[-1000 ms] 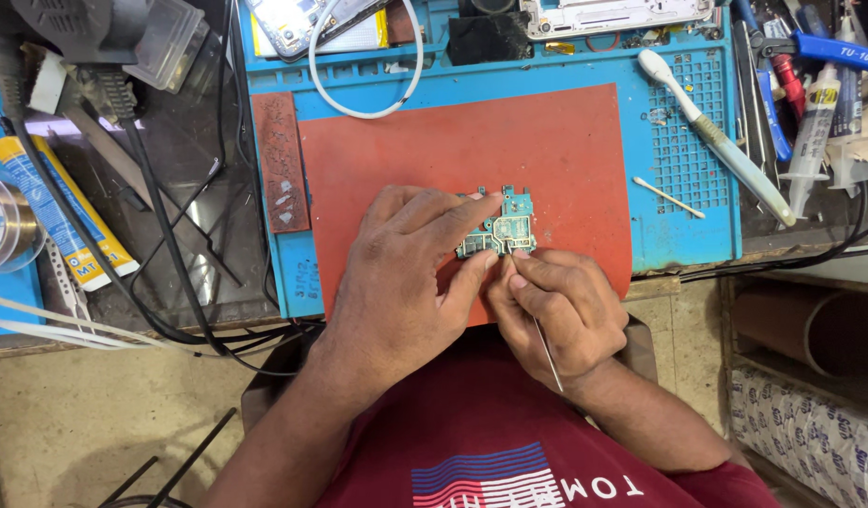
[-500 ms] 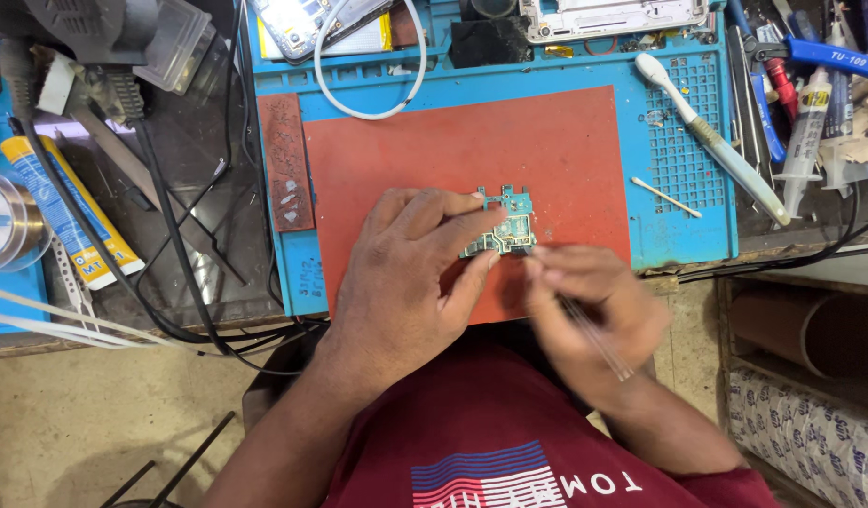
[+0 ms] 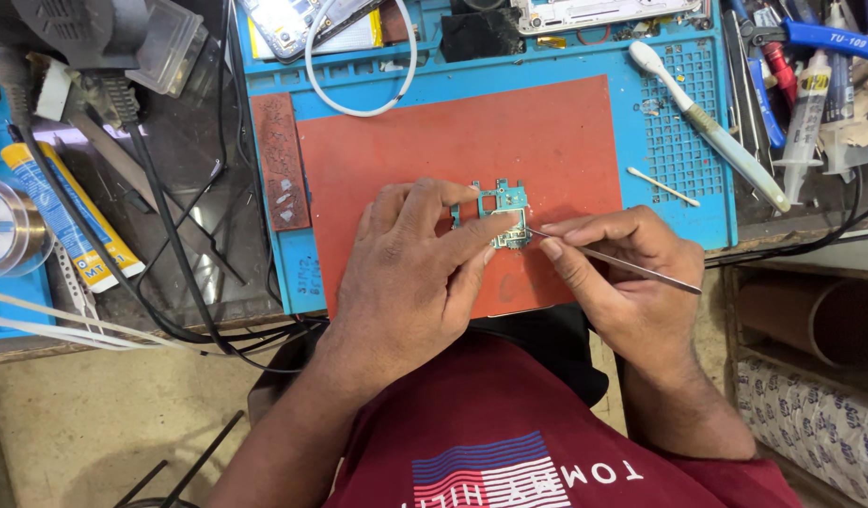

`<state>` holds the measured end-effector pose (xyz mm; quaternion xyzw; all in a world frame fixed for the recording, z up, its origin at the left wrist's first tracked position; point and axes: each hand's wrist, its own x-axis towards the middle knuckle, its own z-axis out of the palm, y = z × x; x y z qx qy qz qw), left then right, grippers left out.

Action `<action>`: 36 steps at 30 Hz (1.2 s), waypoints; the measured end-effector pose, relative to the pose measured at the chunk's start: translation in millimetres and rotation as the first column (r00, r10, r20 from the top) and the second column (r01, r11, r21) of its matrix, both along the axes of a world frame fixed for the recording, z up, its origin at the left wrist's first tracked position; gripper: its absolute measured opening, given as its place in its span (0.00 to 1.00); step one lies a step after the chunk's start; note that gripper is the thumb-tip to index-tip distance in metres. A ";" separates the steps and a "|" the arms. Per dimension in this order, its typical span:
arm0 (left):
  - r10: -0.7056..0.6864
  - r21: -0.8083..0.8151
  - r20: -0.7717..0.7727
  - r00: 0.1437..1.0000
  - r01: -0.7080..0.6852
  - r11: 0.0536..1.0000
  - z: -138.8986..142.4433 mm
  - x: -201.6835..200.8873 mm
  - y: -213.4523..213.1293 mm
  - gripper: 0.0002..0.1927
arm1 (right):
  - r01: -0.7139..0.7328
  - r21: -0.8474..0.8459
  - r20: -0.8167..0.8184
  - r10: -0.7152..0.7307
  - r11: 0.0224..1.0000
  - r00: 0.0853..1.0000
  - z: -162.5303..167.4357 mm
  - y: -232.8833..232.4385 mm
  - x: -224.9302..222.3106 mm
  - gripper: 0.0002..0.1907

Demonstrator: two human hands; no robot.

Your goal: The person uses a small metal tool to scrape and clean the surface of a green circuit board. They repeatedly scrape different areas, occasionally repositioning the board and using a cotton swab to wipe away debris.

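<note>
Since half a second ago the right hand has swung its thin metal tool round — the shaft then ran down and away under the hand, and it now lies nearly level with its tip at the board's lower right corner. The left hand has hardly shifted.

At the far left, on the dark bench, lie a clear round spool, two yellow-and-blue tubes and black cables. Next comes the blue work mat, with a white cable loop near its top edge and a red pad laid in its middle.

The left hand rests palm down on the red pad, fingers spread and slightly curled; the thumb and forefinger press on the small green circuit board, pinning it flat against the pad near the pad's centre-right. Much of the board's left part is hidden under those fingers.

Just to the right, the right hand pinches the metal tool between thumb and forefinger, the other fingers folded in beneath — a closed, pen-like grip. The tool's point touches, or all but touches, the board; which, I cannot tell.

Further right on the blue mat lie a cotton swab and a white toothbrush, well apart from the hands. Beyond the mat's edge stands a syringe among other tools.
</note>
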<state>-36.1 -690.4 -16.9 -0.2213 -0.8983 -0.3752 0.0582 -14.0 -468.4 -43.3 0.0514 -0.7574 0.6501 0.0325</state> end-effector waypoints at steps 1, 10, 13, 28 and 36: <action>0.001 -0.008 -0.002 1.000 -0.001 1.000 0.3 0.1 0.7 0.17 | 0.000 -0.008 -0.001 0.000 1.000 1.000 0.0 1.4 -0.6 0.07; -0.016 -0.025 0.014 1.000 0.016 1.000 0.5 -1.7 0.0 0.21 | 0.007 0.118 -0.135 0.009 0.993 0.991 -3.1 -1.5 -1.6 0.07; -0.015 -0.015 0.008 1.000 0.015 1.000 0.3 -1.5 -0.6 0.21 | 0.018 0.181 -0.191 0.017 0.983 0.981 -6.7 -5.3 -0.8 0.07; 0.016 0.131 -0.095 0.995 -0.003 0.991 4.0 18.7 4.6 0.27 | 0.165 -0.193 0.071 -0.154 0.967 0.986 32.8 13.1 -1.5 0.14; 0.017 0.091 -0.125 0.992 -0.005 0.996 30.1 48.4 20.8 0.29 | -0.276 0.435 0.253 0.178 0.857 0.951 58.9 21.4 -25.2 0.14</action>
